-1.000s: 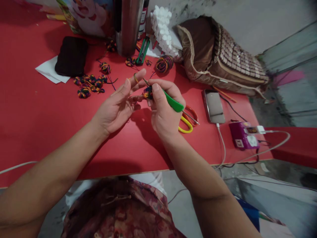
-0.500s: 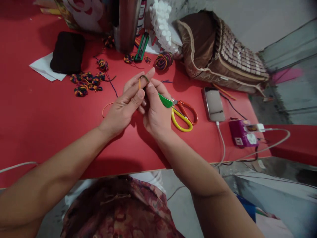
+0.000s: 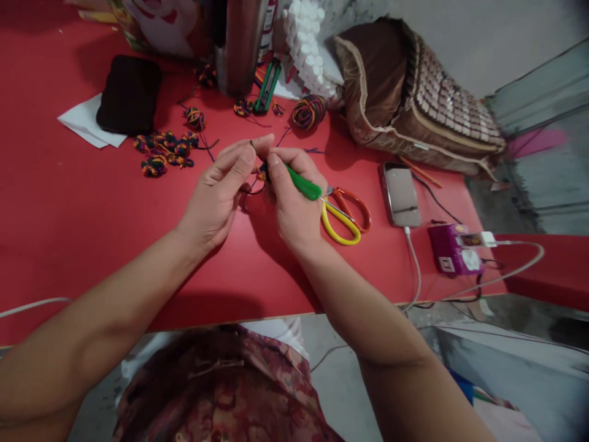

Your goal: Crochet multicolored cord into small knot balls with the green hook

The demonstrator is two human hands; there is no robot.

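My left hand (image 3: 216,193) is closed, thumb against the fingers, on multicoloured yarn (image 3: 261,176) with a strand looped over its forefinger. In my right hand (image 3: 297,212) is a crochet hook with a green handle (image 3: 304,183); its thin metal shaft sticks out at the back and its working tip is hidden between the fingers. Both hands meet closely above the table. Scissors with one yellow and one red handle (image 3: 340,227) lie just right of my right hand, blades partly hidden. Beyond the hands rests a yarn ball (image 3: 309,112).
Small multicoloured yarn pieces (image 3: 168,150) lie left on the red table (image 3: 115,245), near a black case (image 3: 129,95) on white paper. A steel flask (image 3: 239,49), green cutter (image 3: 267,86) and brown bag (image 3: 414,92) stand behind. Rightward are a phone (image 3: 400,193) and purple power adapter (image 3: 453,248).
My hands have drawn slightly apart. The left hand has shifted left and its forefinger loop has tightened; the small yarn work now shows between the hands. The view has shifted slightly.
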